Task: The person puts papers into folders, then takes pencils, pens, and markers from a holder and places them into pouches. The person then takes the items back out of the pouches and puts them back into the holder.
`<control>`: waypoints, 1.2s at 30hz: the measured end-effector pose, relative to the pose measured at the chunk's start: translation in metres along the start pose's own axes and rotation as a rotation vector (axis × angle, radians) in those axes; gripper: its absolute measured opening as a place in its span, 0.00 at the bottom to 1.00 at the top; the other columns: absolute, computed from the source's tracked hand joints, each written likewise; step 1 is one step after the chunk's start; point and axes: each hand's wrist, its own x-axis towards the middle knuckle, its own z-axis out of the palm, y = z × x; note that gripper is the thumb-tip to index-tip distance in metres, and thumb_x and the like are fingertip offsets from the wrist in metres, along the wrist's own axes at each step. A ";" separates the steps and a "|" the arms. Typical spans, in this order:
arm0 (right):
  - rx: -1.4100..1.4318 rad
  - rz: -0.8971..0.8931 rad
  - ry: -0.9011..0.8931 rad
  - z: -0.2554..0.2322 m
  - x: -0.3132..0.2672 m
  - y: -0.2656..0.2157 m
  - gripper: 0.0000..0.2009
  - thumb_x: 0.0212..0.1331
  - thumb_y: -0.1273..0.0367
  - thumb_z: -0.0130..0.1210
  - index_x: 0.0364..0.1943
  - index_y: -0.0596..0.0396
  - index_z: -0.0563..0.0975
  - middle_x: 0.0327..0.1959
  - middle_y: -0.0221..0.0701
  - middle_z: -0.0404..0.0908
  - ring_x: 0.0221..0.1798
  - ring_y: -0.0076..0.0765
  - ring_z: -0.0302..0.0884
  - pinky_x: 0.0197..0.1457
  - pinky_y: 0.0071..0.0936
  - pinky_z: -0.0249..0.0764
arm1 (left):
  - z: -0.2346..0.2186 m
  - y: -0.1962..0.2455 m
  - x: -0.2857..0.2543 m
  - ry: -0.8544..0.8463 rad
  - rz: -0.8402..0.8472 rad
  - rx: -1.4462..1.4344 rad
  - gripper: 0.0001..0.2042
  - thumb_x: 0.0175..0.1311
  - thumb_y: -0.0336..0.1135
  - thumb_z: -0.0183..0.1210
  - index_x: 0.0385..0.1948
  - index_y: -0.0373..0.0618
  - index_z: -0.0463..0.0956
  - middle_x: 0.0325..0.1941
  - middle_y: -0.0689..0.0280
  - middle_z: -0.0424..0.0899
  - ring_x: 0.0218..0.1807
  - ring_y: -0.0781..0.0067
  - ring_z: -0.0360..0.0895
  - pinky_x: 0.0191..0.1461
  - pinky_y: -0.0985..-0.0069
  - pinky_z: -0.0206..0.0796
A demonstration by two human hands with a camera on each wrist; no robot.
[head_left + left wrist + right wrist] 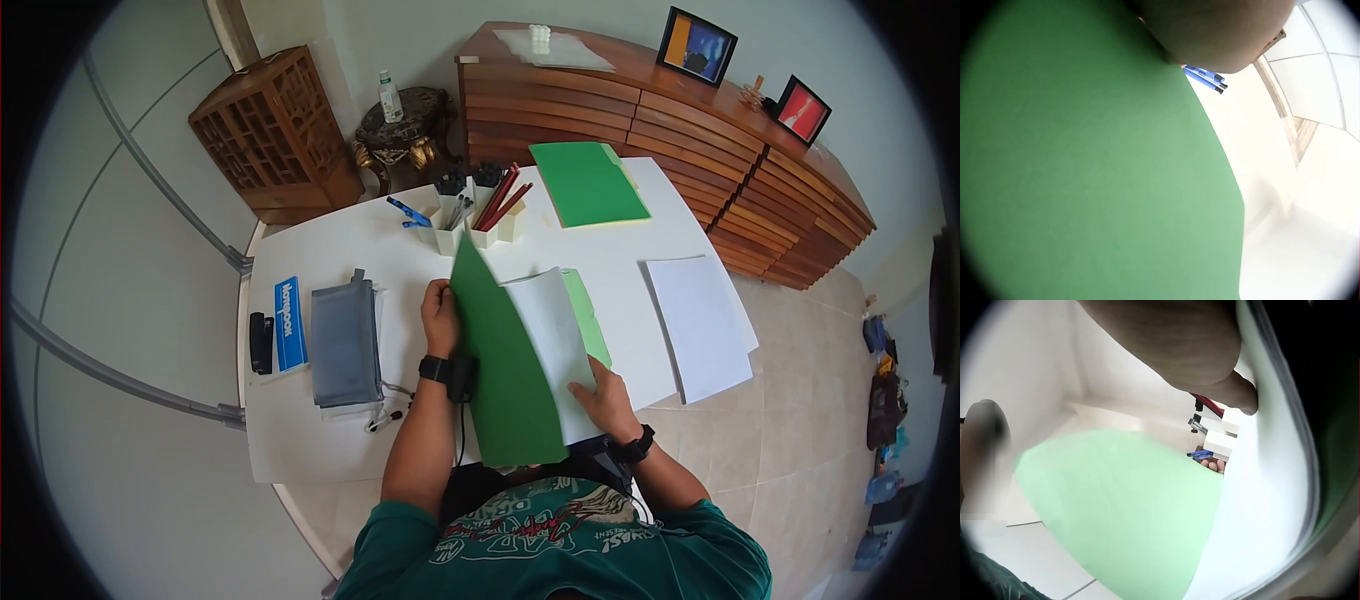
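A green paper folder (505, 370) stands partly open above the front of the white table. My left hand (440, 320) grips its dark green cover at the left edge. In the left wrist view that cover (1097, 156) fills most of the picture, with part of the hand (1216, 31) at the top. White paper (548, 310) lies inside the folder, with a light green panel (585, 310) showing behind it. My right hand (605, 405) holds the white paper at its right edge, thumb on top. In the right wrist view, the light green panel (1122, 506) spreads beside the paper (1241, 519).
Another green folder (590, 185) lies at the table's back. White sheets (700, 325) are at the right. A white pen holder (450, 238) with pens and red pencils stands mid-back. Leftward are a grey zip pouch (343, 345), a blue notebook (290, 322) and a black stapler (261, 343).
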 end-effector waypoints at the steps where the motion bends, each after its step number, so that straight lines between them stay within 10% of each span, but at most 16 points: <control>1: 0.070 -0.086 0.021 0.003 0.001 0.007 0.25 0.57 0.66 0.63 0.58 0.65 0.74 0.39 0.56 0.83 0.41 0.63 0.83 0.42 0.43 0.78 | 0.004 0.003 -0.002 -0.001 0.001 -0.002 0.05 0.72 0.26 0.50 0.41 0.39 0.76 0.36 0.67 0.79 0.40 0.74 0.77 0.46 0.76 0.70; 4: 0.197 -0.206 -0.016 0.009 0.007 0.032 0.24 0.58 0.66 0.63 0.57 0.64 0.75 0.40 0.55 0.83 0.42 0.62 0.84 0.42 0.42 0.79 | 0.024 0.037 -0.020 -0.073 0.348 0.628 0.13 0.56 0.17 0.57 0.42 0.40 0.78 0.48 0.55 0.79 0.54 0.50 0.73 0.60 0.59 0.67; 9: 0.387 -0.256 -0.195 -0.024 0.004 0.031 0.20 0.58 0.67 0.63 0.54 0.60 0.78 0.41 0.50 0.85 0.43 0.57 0.85 0.44 0.42 0.80 | 0.030 0.044 -0.023 -0.184 0.356 0.810 0.11 0.56 0.18 0.58 0.39 0.41 0.80 0.47 0.59 0.81 0.55 0.51 0.73 0.62 0.59 0.67; 11: 0.249 -0.053 0.233 -0.046 -0.005 0.010 0.21 0.55 0.65 0.67 0.53 0.57 0.80 0.47 0.46 0.84 0.50 0.54 0.83 0.51 0.43 0.80 | 0.028 0.043 -0.022 -0.200 0.368 0.843 0.11 0.56 0.19 0.58 0.40 0.41 0.81 0.47 0.59 0.81 0.55 0.52 0.73 0.63 0.60 0.66; 13: -0.108 -0.524 0.200 -0.069 -0.014 0.002 0.25 0.49 0.59 0.71 0.53 0.51 0.82 0.58 0.41 0.80 0.63 0.57 0.75 0.65 0.51 0.72 | 0.028 0.046 -0.022 -0.205 0.355 0.859 0.10 0.56 0.20 0.59 0.40 0.41 0.81 0.47 0.60 0.81 0.55 0.53 0.73 0.63 0.60 0.66; 15: -0.359 -0.624 -0.153 -0.071 -0.025 -0.025 0.30 0.38 0.54 0.77 0.52 0.39 0.83 0.72 0.35 0.65 0.76 0.63 0.54 0.75 0.65 0.53 | 0.030 0.050 -0.023 -0.220 0.339 0.868 0.10 0.57 0.21 0.59 0.40 0.40 0.81 0.46 0.60 0.82 0.56 0.53 0.73 0.63 0.60 0.66; 27: -0.218 -0.599 -0.675 -0.074 0.039 -0.025 0.34 0.38 0.61 0.78 0.56 0.44 0.80 0.71 0.43 0.67 0.73 0.58 0.62 0.74 0.49 0.63 | 0.032 0.058 -0.030 -0.254 0.331 0.881 0.17 0.56 0.29 0.65 0.49 0.40 0.78 0.56 0.57 0.76 0.62 0.52 0.69 0.68 0.60 0.62; 36: -0.639 -0.531 -0.038 -0.067 0.289 0.004 0.40 0.42 0.58 0.77 0.65 0.50 0.73 0.75 0.50 0.61 0.73 0.57 0.64 0.76 0.44 0.62 | 0.031 0.061 -0.030 -0.243 0.333 0.876 0.17 0.56 0.30 0.65 0.48 0.40 0.77 0.57 0.60 0.76 0.63 0.54 0.68 0.70 0.59 0.60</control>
